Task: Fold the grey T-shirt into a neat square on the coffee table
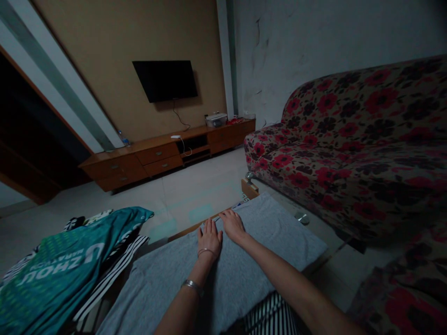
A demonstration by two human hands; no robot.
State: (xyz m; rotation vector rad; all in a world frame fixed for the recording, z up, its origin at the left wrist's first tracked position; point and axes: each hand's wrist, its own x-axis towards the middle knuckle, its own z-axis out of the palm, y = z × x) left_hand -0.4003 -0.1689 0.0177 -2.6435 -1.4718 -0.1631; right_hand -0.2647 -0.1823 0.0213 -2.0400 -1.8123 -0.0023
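Observation:
A grey heathered garment (pixel 167 274) lies spread in front of me, its kind not clear from here. My left hand (pixel 209 241) rests flat on it near its far edge, fingers stretched forward, with a thin band and a silver bracelet on that wrist. Just to the right, my right hand (pixel 233 225) lies on the same far edge, its fingers slightly bent and pointing left. Both palms face down on the fabric. To the left is a teal printed shirt (pixel 70 265) lying over other clothes, among them a black-and-white striped piece (pixel 115 274).
A sofa with a red-flowered cover (pixel 331 139) stands on the right. Ahead, across the tiled floor (pixel 195 177), is a low wooden TV cabinet (pixel 157 153) holding a clear plastic box (pixel 216 121). A television (pixel 167 81) hangs above. Wooden table parts (pixel 249 188) show beyond the garment.

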